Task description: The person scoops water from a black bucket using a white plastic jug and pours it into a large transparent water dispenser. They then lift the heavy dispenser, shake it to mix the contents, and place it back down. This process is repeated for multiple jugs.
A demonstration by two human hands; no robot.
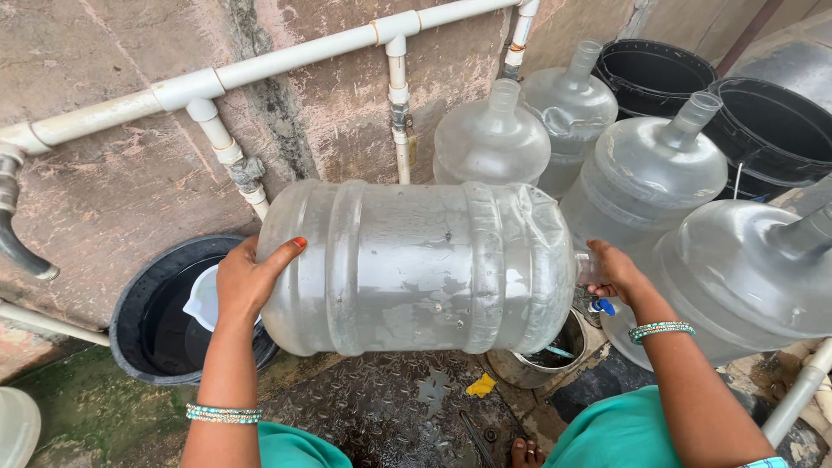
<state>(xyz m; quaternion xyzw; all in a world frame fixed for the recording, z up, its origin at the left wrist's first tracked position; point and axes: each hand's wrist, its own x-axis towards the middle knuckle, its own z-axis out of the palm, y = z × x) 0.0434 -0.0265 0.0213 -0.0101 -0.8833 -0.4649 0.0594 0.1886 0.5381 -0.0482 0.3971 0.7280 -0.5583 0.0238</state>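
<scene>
Clear water jug lying level, neck toward right hand

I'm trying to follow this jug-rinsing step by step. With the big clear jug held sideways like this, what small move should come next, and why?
Probably tip the neck end down a little. The big clear jug lies level between the left hand on its base and the right hand at its neck, and the neck sits just above the small metal pot, so anything inside would likely drain there.
</scene>
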